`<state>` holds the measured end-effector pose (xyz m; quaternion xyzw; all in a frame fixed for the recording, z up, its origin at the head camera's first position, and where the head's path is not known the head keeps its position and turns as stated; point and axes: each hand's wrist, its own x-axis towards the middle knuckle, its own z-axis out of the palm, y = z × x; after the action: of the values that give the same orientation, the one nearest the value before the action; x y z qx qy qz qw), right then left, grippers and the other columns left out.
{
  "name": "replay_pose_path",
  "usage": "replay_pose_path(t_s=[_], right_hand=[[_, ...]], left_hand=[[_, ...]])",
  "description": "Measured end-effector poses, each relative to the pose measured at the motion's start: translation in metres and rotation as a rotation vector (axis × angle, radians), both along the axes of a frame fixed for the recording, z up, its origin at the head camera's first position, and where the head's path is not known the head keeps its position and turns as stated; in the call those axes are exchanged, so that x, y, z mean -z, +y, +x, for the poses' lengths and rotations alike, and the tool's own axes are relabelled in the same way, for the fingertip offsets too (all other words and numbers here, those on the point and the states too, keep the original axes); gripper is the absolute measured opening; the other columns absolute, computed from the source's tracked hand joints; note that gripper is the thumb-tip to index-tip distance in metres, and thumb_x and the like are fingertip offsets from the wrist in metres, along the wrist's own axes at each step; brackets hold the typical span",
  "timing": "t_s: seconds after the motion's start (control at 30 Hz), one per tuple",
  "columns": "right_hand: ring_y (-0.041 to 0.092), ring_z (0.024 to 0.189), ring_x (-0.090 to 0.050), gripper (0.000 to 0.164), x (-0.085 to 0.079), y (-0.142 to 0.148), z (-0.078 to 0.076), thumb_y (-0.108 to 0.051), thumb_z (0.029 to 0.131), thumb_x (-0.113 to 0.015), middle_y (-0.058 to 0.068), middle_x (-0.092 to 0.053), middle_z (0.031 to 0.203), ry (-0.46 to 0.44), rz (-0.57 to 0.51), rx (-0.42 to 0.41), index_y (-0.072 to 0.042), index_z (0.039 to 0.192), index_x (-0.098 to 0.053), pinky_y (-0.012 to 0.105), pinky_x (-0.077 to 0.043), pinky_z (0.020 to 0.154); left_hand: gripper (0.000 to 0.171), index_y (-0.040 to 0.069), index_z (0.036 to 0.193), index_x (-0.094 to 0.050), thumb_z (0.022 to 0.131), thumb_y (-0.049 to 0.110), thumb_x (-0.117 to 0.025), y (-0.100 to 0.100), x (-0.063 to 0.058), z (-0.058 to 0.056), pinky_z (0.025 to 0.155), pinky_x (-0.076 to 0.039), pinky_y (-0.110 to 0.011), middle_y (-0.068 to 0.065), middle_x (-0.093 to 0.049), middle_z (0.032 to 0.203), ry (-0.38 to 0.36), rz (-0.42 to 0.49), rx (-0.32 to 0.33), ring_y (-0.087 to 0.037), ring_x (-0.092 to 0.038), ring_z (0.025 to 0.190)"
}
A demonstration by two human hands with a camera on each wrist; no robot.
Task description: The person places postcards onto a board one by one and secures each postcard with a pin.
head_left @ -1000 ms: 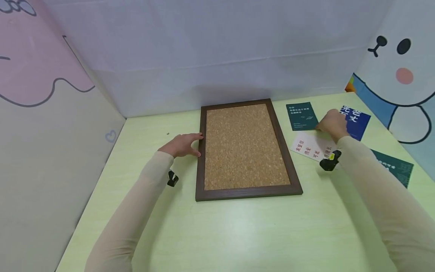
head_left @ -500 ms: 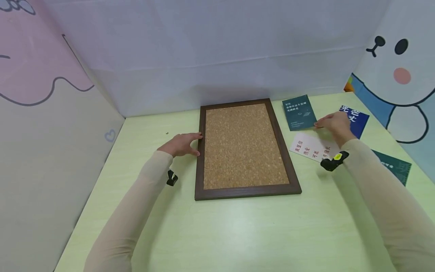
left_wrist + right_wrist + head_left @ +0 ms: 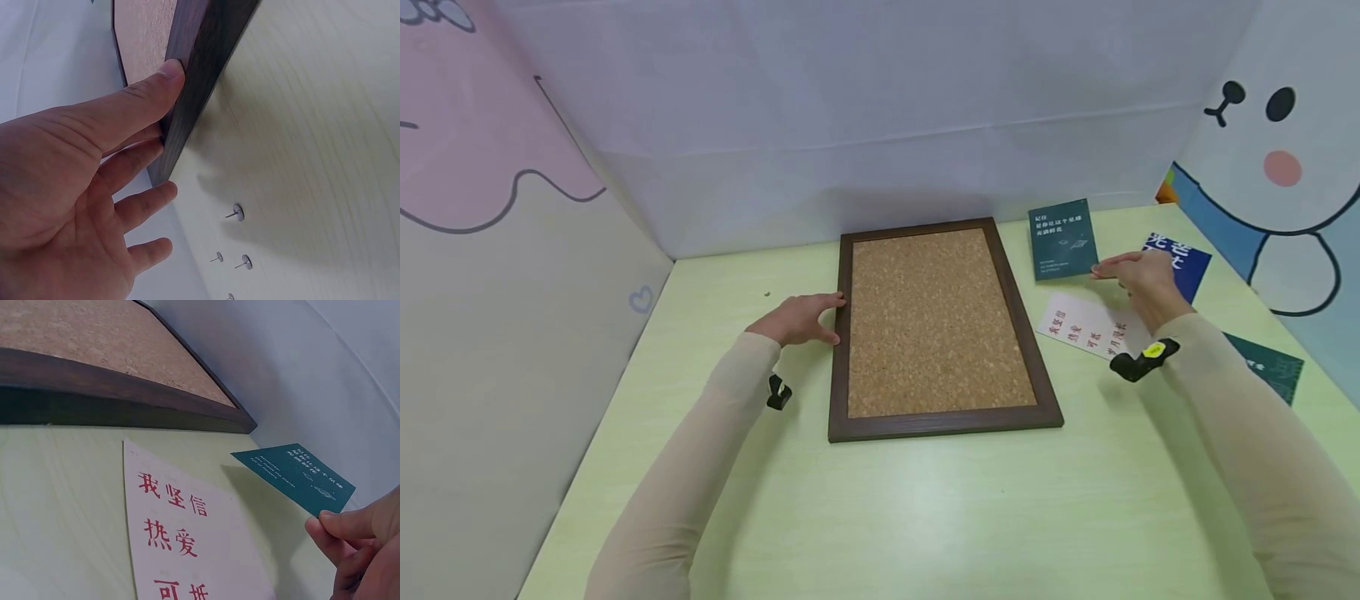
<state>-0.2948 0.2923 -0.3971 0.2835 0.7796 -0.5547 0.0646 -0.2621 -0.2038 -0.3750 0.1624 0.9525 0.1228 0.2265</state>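
My right hand [image 3: 1146, 279] pinches a dark green printed card [image 3: 1062, 239] by its lower right corner, thumb over forefinger. In the right wrist view the card [image 3: 297, 475] is lifted off the table and tilted, its shadow falling beneath. At the left side of a cork board [image 3: 936, 325] with a dark wooden frame, my left hand [image 3: 797, 321] is spread. The left wrist view has the thumb resting against the frame [image 3: 199, 69], with the fingers loosely extended beside it. Below my right hand lies a white card [image 3: 1078, 321] with red characters.
A blue card [image 3: 1187, 265], partly covered by my right hand, lies behind it. Another green card [image 3: 1273, 367] is by the right forearm. Several thumbtacks [image 3: 239, 212] lie points up on the pale table [image 3: 925, 508] left of the board. A white cloth [image 3: 820, 100] hangs behind.
My right hand has raised the green card from the table, turning it slightly and tilting its face up. My left hand stays at the frame.
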Motion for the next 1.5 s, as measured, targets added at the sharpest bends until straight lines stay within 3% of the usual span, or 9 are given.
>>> replay_pose_path(t_s=[0.3, 0.43, 0.57, 0.67, 0.8, 1.0, 1.23, 1.5], right_hand=[[0.033, 0.148, -0.024, 0.032, -0.01, -0.02, 0.003, -0.022, 0.092, -0.069, -0.019, -0.061, 0.057, 0.038, -0.035, -0.054, -0.015, 0.123, -0.061, 0.052, -0.015, 0.119], [0.035, 0.146, -0.028, 0.03, -0.015, -0.04, 0.003, -0.018, 0.092, -0.069, -0.017, -0.061, 0.06, 0.074, -0.039, -0.076, -0.01, 0.12, -0.062, 0.053, -0.016, 0.119], [0.034, 0.141, -0.038, 0.03, -0.018, -0.063, 0.004, -0.015, 0.091, -0.069, -0.004, -0.067, 0.091, 0.11, -0.03, -0.097, -0.005, 0.119, -0.062, 0.051, -0.022, 0.118], [0.034, 0.135, -0.045, 0.033, -0.02, -0.081, 0.005, -0.012, 0.092, -0.068, 0.011, -0.061, 0.117, 0.134, -0.017, -0.122, -0.002, 0.122, -0.061, 0.05, -0.024, 0.117], [0.035, 0.13, -0.049, 0.033, -0.024, -0.105, 0.004, -0.01, 0.091, -0.068, 0.018, -0.055, 0.128, 0.169, -0.019, -0.151, 0.002, 0.122, -0.061, 0.051, -0.023, 0.117], [0.033, 0.137, -0.035, 0.036, -0.024, -0.133, 0.004, -0.008, 0.089, -0.07, 0.019, -0.042, 0.144, 0.213, -0.045, -0.181, 0.004, 0.121, -0.061, 0.057, -0.021, 0.115], [0.033, 0.117, -0.056, 0.03, -0.018, -0.161, 0.003, -0.003, 0.089, -0.068, 0.018, -0.054, 0.13, 0.242, -0.081, -0.217, 0.004, 0.118, -0.064, 0.049, -0.034, 0.111], [0.03, 0.112, -0.059, 0.026, -0.014, -0.187, 0.005, -0.009, 0.091, -0.069, 0.016, -0.061, 0.124, 0.206, -0.049, -0.277, -0.002, 0.115, -0.068, 0.045, -0.041, 0.104]], left_hand=[[0.075, 0.015, 0.154, -0.031, 0.091, 0.026, -0.07, 0.001, -0.004, 0.001, 0.116, -0.025, -0.054, -0.002, -0.019, 0.164, -0.012, 0.011, -0.006, -0.034, -0.021, 0.148], [0.075, 0.015, 0.154, -0.031, 0.091, 0.026, -0.07, 0.001, -0.002, 0.0, 0.116, -0.025, -0.054, -0.003, -0.019, 0.164, -0.01, 0.01, -0.003, -0.033, -0.021, 0.148], [0.075, 0.015, 0.154, -0.031, 0.091, 0.026, -0.071, 0.001, -0.001, -0.001, 0.116, -0.024, -0.053, -0.003, -0.02, 0.163, -0.012, 0.008, -0.005, -0.033, -0.021, 0.149], [0.075, 0.015, 0.154, -0.031, 0.091, 0.025, -0.071, 0.001, -0.001, -0.001, 0.116, -0.024, -0.053, -0.003, -0.02, 0.163, -0.013, 0.006, -0.007, -0.033, -0.02, 0.149], [0.075, 0.015, 0.154, -0.031, 0.091, 0.025, -0.071, 0.001, -0.001, -0.001, 0.117, -0.023, -0.054, -0.004, -0.021, 0.163, -0.011, 0.004, -0.01, -0.033, -0.02, 0.149], [0.074, 0.013, 0.154, -0.031, 0.091, 0.024, -0.07, 0.001, -0.001, -0.001, 0.117, -0.021, -0.054, -0.003, -0.019, 0.164, -0.008, 0.009, 0.002, -0.033, -0.02, 0.149], [0.075, 0.015, 0.154, -0.03, 0.091, 0.024, -0.07, 0.001, 0.0, -0.001, 0.117, -0.021, -0.055, -0.004, -0.019, 0.163, -0.01, 0.014, -0.007, -0.033, -0.02, 0.149], [0.075, 0.015, 0.154, -0.031, 0.09, 0.024, -0.071, 0.002, -0.001, -0.002, 0.117, -0.02, -0.055, -0.003, -0.021, 0.163, -0.013, 0.012, -0.019, -0.032, -0.02, 0.149]])
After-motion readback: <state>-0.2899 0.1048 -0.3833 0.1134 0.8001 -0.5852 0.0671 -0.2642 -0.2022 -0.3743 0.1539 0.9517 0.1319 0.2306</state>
